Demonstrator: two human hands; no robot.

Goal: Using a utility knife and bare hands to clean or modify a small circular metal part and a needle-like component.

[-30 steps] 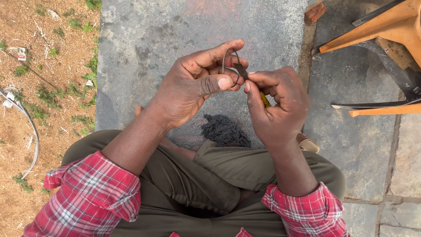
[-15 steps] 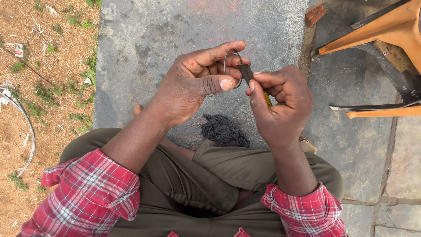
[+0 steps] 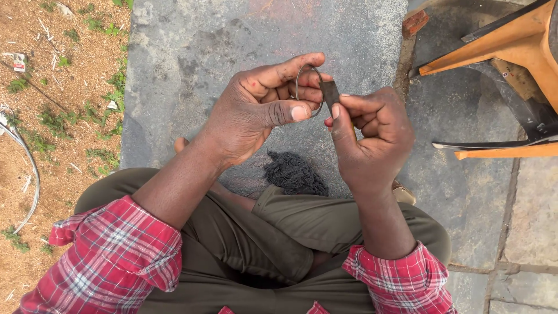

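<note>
Metal ring (image 3: 308, 90) between hands (thumb-pinched), dark strip (image 3: 329, 94) touching

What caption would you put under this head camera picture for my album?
Seated on a stone slab, a person's left hand holds a thin metal ring while the right hand pinches a small dark strip against it.

1. Your left hand (image 3: 256, 116) pinches a metal ring (image 3: 308, 90) — your right hand (image 3: 372, 136) sits just right of it, touching it with a flat strip (image 3: 330, 93).
2. A tangle of thread (image 3: 293, 173) lies on the stone slab (image 3: 192, 52) below your hands, ahead of your knees.
3. A chair (image 3: 511, 46) stands far right — bare soil (image 3: 52, 87) far left.
</note>
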